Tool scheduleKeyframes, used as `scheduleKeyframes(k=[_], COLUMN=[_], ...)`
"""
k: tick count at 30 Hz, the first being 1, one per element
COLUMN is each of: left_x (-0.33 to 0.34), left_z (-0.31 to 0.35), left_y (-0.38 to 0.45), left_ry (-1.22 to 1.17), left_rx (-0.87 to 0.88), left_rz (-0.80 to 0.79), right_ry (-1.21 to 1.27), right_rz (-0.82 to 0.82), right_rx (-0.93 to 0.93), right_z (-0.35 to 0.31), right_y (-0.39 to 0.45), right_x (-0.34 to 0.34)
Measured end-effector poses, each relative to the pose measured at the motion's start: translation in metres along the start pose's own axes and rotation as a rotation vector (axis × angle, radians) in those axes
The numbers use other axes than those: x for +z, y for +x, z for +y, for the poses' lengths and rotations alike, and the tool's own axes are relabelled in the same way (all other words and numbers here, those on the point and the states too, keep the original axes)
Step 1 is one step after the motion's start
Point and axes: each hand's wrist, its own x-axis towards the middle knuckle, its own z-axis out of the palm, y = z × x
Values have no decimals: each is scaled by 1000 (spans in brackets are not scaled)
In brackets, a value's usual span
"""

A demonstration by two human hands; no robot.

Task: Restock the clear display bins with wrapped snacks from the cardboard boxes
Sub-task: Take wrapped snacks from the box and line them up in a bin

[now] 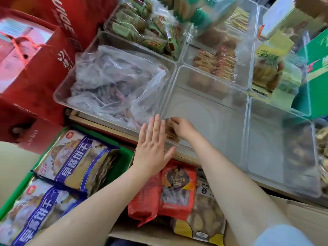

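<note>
A clear middle bin (pixel 209 107) sits at the front of the display, bare across most of its floor, with only a few brown wrapped snacks (pixel 170 129) stacked in its near left corner against the wall. To its left a bin (pixel 61 91) holds a crumpled clear plastic bag (pixel 113 82) of dark wrapped pieces; to its right another clear bin (pixel 282 151) has dark snacks along its right side. Behind them, the back row holds green-wrapped snacks (pixel 140 27), orange and pink wrapped biscuits (pixel 216 63) and yellow-green packets (pixel 271 68). Below the front edge of the display, a green crate (pixel 124 153) carries large purple-banded biscuit bags (pixel 76 157), and a cardboard box (pixel 152 235) holds red packets (pixel 177 185) and a clear bag of brown pastries (pixel 204 217). The right hand (pixel 182 128) reaches inside the middle bin, its fingers curled onto the top of the brown stack. The left hand (pixel 152 148) lies flat with fingers straight and close together, thumb spread, pressed against the outside of that bin's near left corner
</note>
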Motion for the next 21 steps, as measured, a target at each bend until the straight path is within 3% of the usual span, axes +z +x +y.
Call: scheduleKeyframes(k=[5,11,15,18,21], left_x=[1,-27,-53,-74,-82], left_z=[-3,8,116,240,353], left_y=[1,-2,-19,-46,-80], left_ry=[9,-107,-400,-723,-887], left_rx=[-6,-99,14,118,238], left_rz=[-48,-128,-77,-344,-402], right_ry=[-108,144,250,293,337], right_rz=[4,219,382,675,953], right_rx=[6,-144,-232,-213,-116], right_z=[4,29,95,172,263], right_y=[2,-95,-223,-311,-380], right_x=[-1,-46,-97,-135,-167])
